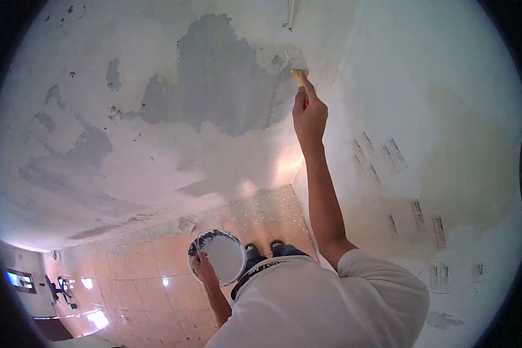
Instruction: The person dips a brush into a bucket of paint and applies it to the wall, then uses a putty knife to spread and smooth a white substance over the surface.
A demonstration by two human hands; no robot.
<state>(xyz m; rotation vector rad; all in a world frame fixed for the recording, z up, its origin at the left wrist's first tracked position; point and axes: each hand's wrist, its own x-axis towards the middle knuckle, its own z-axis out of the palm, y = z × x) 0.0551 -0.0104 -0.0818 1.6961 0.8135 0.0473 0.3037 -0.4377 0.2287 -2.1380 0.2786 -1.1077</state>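
My right hand is raised high and closed round the handle of a flat paintbrush. The brush's wide, whitish bristles lie against the wall, close to the corner and right of a large grey patch. Low at my waist, my left hand grips the rim of a round bucket. White paint fills much of the bucket, and dark smears mark its inner wall near the rim.
A second wall meets the first at my right and carries several printed strips. Below, orange floor tiles are splattered near the wall's foot. My feet stand by the corner. A dark object stands at the far left.
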